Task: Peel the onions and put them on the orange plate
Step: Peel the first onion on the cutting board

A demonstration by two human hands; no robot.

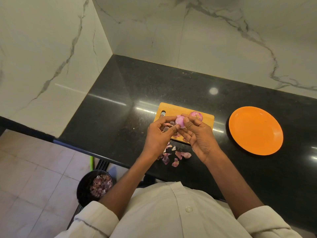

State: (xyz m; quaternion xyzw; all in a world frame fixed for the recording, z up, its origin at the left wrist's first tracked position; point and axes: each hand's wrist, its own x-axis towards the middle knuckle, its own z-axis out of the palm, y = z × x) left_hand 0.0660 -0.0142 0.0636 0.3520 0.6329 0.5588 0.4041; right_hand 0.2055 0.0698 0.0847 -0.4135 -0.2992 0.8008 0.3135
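Observation:
A small pink onion [180,121], mostly smooth and pale, is held above the wooden cutting board [175,109]. My left hand [158,134] pinches it from the left with thumb and fingers. My right hand [197,133] grips it from the right, thumb on top. A second onion [196,115] with papery purple skin lies on the board's far right part. The orange plate [255,130] sits to the right of the board with nothing on it.
Loose onion peels [171,157] lie on the black counter [120,100] near its front edge and on the board. A dark bin [84,188] holding peels stands on the floor at the lower left. Marble walls close the back and left.

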